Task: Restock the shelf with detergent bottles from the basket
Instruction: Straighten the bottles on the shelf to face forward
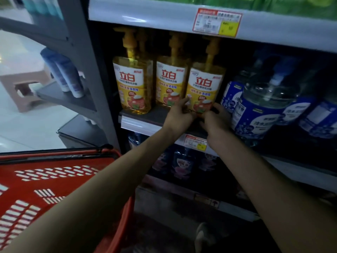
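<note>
Basket (63, 157) near left, red | shelf (142, 114) far, two yellow bottles (133, 84) standing left, blue bottles (264, 110) right | third yellow bottle (202, 88) between, long axis upright, base at front edge | left hand (179, 115) grips its lower left, right hand (215, 121) its lower right | bottle just beyond both, neither nearer; likely push straight back.

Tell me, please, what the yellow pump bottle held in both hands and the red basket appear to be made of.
The yellow pump-top detergent bottle looks like clear glossy plastic: amber liquid shows through around its printed label. The red slotted shopping basket looks like moulded plastic with a fairly matte finish, judging by its even slots.
</note>
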A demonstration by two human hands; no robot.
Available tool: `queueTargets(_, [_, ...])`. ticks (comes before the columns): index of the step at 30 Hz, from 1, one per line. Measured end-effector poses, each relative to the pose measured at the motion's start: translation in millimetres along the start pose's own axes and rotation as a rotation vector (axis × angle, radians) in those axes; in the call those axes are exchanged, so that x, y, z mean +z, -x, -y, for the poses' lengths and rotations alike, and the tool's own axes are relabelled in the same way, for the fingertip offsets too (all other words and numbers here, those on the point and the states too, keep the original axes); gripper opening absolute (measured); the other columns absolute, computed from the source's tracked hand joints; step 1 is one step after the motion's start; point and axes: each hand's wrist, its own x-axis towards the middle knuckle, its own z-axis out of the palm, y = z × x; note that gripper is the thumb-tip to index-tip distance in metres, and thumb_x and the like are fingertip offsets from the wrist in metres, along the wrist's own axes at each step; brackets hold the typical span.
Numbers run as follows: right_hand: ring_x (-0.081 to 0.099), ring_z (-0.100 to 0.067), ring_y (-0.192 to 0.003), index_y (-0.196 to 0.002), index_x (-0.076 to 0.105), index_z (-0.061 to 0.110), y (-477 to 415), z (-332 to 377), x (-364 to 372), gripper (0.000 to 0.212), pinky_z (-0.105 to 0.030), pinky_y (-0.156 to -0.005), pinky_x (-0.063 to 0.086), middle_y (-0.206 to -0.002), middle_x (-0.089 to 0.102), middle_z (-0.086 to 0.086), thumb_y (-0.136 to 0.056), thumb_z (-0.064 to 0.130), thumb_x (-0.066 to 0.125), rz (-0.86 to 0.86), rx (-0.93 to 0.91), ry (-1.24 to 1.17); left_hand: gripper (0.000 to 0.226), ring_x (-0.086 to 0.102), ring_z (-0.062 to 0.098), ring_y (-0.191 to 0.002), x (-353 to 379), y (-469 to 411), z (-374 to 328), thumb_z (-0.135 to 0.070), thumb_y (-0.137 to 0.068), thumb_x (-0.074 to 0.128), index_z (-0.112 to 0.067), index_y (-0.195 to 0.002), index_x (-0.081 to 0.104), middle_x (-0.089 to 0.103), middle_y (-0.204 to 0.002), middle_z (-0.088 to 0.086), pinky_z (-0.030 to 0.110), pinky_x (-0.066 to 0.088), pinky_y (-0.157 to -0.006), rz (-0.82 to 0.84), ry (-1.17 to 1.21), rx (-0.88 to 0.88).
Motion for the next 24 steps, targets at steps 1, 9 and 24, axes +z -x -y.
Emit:
queueTargets(1, [0.067,-0.022,-0.099,-0.121,0.069,0.030,0,0,1,0.047,-0.046,-0.088,0.060,-0.114,0.070,0.001,-0.081,0.007,0.057,-0.003,0.003,-0.003,0.080,0.061,0.015,-0.126,1,-1,1,-0.031,-0.077,0.072,-0.019,-0.152,0.048,0.065,-0.138,0.001,0.041,0.051,-0.110,0.002,0.015,-0.013])
queueTargets(9, [0.068,-0.023,-0.105,-0.126,0.066,0.030,6,-1,4,0.049,-0.047,-0.091,0.059,-0.119,0.070,0.001,-0.083,0.006,0.059,-0.025,-0.044,0.079,0.068,0.054,0.021,-0.136,5,-4,-3,-0.010,-0.094,0.069,-0.016,-0.156,0.043,0.058,-0.147,0.006,0.043,0.044,-0.116,0.003,0.082,-0.008])
queueTargets(24, [0.064,-0.022,-0.115,-0.123,0.061,0.020,16,1,9,0.035,-0.031,-0.089,0.052,-0.125,0.068,-0.002,-0.093,0.005,0.061,-0.051,-0.208,0.215,0.045,0.060,0.013,-0.118,0,5,-1,-0.013,-0.100,0.062,-0.019,-0.143,0.055,0.064,-0.127,-0.004,0.034,0.053,-0.101,-0.329,0.059,0.020])
